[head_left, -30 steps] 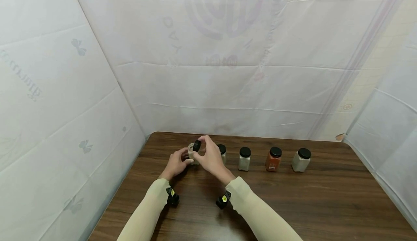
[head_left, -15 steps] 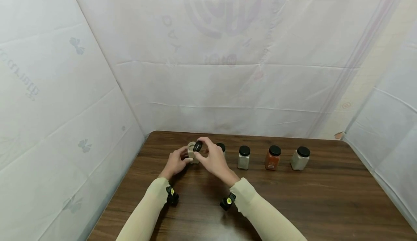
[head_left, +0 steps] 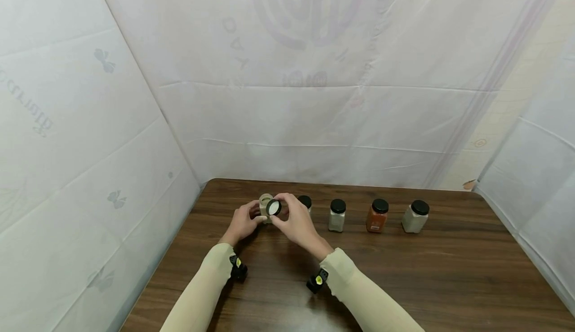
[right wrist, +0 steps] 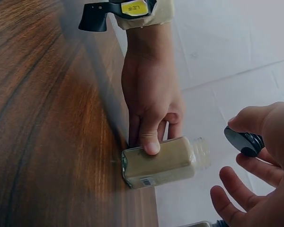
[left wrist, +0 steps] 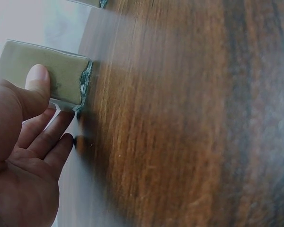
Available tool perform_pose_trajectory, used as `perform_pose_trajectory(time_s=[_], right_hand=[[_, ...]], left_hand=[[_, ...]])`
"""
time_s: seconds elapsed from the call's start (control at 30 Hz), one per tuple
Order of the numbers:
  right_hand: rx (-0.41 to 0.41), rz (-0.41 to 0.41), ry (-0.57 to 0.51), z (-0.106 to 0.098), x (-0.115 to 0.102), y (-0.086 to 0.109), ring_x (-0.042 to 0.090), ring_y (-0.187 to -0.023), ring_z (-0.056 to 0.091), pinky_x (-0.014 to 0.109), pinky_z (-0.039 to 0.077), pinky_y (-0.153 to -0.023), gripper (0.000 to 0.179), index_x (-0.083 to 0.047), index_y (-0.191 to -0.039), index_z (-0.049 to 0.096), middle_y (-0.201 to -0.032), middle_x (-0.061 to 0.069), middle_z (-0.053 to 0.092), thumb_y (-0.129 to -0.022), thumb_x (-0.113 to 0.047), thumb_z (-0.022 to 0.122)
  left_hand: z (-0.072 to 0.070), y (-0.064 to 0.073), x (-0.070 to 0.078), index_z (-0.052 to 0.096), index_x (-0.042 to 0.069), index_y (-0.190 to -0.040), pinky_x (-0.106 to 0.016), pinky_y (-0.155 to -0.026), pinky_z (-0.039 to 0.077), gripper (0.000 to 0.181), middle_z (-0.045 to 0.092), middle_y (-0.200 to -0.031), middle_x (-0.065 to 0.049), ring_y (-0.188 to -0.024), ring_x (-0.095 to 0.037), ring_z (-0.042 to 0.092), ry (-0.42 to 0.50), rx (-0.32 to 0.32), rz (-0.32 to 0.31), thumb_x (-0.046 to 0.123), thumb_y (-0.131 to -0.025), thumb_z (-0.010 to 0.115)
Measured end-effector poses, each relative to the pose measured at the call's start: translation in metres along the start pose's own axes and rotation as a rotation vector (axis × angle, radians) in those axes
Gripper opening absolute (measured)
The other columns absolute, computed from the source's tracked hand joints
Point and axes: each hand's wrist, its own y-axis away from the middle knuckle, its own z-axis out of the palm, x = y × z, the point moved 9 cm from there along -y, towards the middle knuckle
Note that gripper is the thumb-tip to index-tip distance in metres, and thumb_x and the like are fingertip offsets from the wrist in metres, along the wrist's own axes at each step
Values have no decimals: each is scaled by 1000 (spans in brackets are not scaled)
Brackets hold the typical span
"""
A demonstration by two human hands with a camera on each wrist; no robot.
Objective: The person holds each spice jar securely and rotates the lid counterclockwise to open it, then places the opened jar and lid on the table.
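At the table's far left, my left hand (head_left: 242, 223) holds an uncapped glass spice jar (right wrist: 163, 158) of tan powder, thumb on its near side and fingers behind. The jar is upright with its base at the tabletop, and its threaded neck (right wrist: 201, 153) is bare. My right hand (head_left: 296, 222) pinches the black screw lid (head_left: 273, 207) between thumb and fingers, apart from the mouth. The lid is tilted so its pale inside faces the head camera, where it overlaps the jar's upper right. In the left wrist view my thumb (left wrist: 39, 85) lies across the powder-filled glass.
Along the wooden table (head_left: 404, 282) to the right stands a row of black-lidded jars: one (head_left: 305, 203) partly behind my right hand, a pale one (head_left: 337, 215), an orange-red one (head_left: 377, 216) and another pale one (head_left: 415, 217). White sheeting (head_left: 287, 122) rises behind the table.
My right hand has turned the lid from edge-on to showing its inside, and shifted it slightly down and right from the jar mouth. My left hand stays on the jar.
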Motion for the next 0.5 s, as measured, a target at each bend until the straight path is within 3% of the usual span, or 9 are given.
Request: perform_pose_trajectory(time_s=[0.23,0.5], right_hand=[[-11,-3,20,1,2,4,21,-90,64,30,55,-74,50,-7,-141,59,-128,9,63,-94,-12,76],[-66,36,51,8,10,7,12,-85,61,27,53,-71,46,-9,-136,60,-117,4,66,-93,-11,77]], left_hand=[[1,1,2,62,6,-138,-51,-98,53,46,71,-125,-14,-115,-32,68,6,-2,29,12,-94,76],[1,0,1,63,5,-137,-50,-100,53,45,71,-126,-15,-117,-32,68,15,-14,6,11,-94,75]])
